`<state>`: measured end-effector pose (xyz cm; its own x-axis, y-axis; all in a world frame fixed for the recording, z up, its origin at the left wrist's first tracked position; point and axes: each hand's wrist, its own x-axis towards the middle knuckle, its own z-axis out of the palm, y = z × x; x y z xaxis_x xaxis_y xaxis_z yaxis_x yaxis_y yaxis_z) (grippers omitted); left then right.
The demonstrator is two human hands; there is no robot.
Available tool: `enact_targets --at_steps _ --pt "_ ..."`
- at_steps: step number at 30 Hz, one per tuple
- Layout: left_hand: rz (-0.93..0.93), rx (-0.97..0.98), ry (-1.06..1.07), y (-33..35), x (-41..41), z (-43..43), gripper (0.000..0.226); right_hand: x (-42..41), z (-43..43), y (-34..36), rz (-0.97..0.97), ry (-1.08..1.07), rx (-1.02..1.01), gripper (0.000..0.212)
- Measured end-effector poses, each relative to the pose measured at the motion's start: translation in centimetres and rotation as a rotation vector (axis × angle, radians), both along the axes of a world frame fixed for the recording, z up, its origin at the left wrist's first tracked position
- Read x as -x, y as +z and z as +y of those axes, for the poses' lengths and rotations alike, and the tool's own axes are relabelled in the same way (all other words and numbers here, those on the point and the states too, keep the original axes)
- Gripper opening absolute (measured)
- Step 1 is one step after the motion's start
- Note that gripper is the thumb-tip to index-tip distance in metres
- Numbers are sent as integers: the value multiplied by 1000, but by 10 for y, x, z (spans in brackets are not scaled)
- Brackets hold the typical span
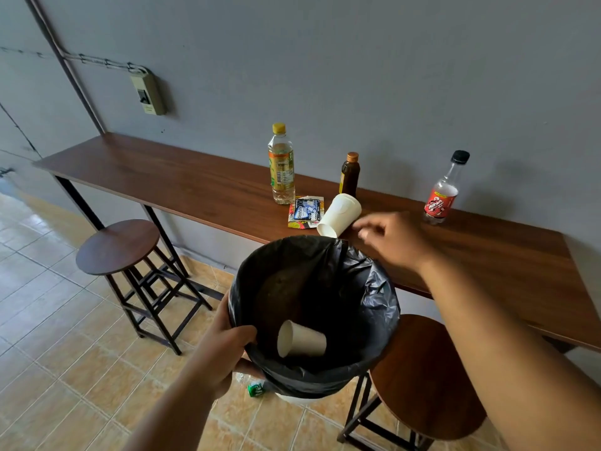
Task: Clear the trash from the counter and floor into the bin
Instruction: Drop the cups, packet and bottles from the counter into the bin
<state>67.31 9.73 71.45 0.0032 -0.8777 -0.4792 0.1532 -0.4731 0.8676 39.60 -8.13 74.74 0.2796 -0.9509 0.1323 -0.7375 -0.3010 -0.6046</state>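
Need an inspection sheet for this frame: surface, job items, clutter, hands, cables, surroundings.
Surface: wooden counter along the grey wall.
Job's things: bin with black liner, one paper cup inside; tipped cup, wrapper, three bottles on the counter; green-labelled bottle on the floor.
Clutter: nothing seen.
Hands: left hand grips the bin rim; right hand open beside the tipped cup.
Cables: conduit to wall box.
Surroundings: two stools, tiled floor.

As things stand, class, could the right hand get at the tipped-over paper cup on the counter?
Probably yes. The right hand hovers just beside the tipped paper cup on the counter, nothing lies between them, and its grip looks open and empty. The left hand holds the bin below.
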Motion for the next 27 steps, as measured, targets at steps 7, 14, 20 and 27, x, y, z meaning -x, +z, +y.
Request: enact_targets --at_steps 7,14,20,27 --pt "2 -12 -12 0 15 5 74 74 -89 58 307 -553 445 35" --pt "8 -7 -12 2 23 5 76 103 -118 50 629 -487 162 44" --pt "13 -12 -3 1 27 6 76 104 -86 45 426 -427 436 30" --pt "24 -15 16 -1 26 5 76 44 -4 77 -162 -229 793 26"
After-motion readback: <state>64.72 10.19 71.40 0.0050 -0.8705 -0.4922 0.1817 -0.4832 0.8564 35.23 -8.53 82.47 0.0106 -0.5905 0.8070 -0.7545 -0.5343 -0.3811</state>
